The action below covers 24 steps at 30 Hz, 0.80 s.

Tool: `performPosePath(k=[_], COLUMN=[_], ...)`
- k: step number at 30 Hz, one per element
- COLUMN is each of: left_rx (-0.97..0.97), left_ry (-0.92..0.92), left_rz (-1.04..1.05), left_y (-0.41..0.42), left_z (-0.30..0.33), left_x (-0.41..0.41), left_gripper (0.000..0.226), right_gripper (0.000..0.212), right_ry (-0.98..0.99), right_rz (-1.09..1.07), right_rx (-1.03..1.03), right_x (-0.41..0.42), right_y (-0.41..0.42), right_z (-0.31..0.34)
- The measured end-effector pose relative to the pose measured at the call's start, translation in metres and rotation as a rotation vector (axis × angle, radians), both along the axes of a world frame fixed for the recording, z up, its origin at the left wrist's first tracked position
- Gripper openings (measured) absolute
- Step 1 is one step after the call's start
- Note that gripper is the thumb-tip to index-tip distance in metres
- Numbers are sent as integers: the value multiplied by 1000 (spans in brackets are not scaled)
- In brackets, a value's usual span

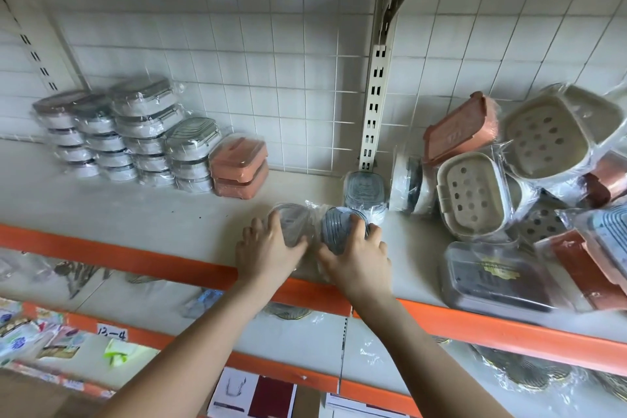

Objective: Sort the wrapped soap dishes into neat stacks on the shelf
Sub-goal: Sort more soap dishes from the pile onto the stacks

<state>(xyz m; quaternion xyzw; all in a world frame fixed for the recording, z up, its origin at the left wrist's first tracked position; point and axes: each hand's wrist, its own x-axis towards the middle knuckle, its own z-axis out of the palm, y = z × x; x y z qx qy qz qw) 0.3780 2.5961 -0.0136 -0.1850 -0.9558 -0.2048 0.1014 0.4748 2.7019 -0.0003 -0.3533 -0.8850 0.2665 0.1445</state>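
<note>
Curling round a wrapped grey dish (342,229), right-hand fingers (358,226) of the right hand (356,258); left hand (268,249) gripping a clear-wrapped one (291,226) just left of it. Both near the shelf (135,210) front edge (orange), neat stacks (135,142) well left, loose pile (529,187) right.

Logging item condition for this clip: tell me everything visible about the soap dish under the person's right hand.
The soap dish is an oval, blue-grey piece with raised curved ridges across its face, sealed in clear crinkled plastic wrap. It looks like plastic. It sits near the front edge of the shelf, tilted up toward the camera. The right hand grips it, fingers curled over its far rim. Its wrap seems to meet that of the clear dish under the left hand.
</note>
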Motion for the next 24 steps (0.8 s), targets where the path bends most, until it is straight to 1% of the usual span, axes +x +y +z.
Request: performPosePath(k=[5,8,12,17,24], left_rx=[77,101,109,75,53], left_ry=[46,98,111,89,68], left_rz=[29,34,52,76,76], left_y=[-14,-27,-51,-93,-154], left_z=[0,2,7,13,18], left_x=[-3,-13,-31,-61,-110], left_gripper=[66,66,67,68,70], right_gripper=[74,73,76,77,74], right_ry=[54,98,131,105,42], right_rz=[60,115,144,179,160], right_rx=[16,-16,-38,-12,12], right_x=[-1,-9,-30,-64,-115], right_y=[0,-7,-24,-59,-112], right_z=[-2,0,4,8,9])
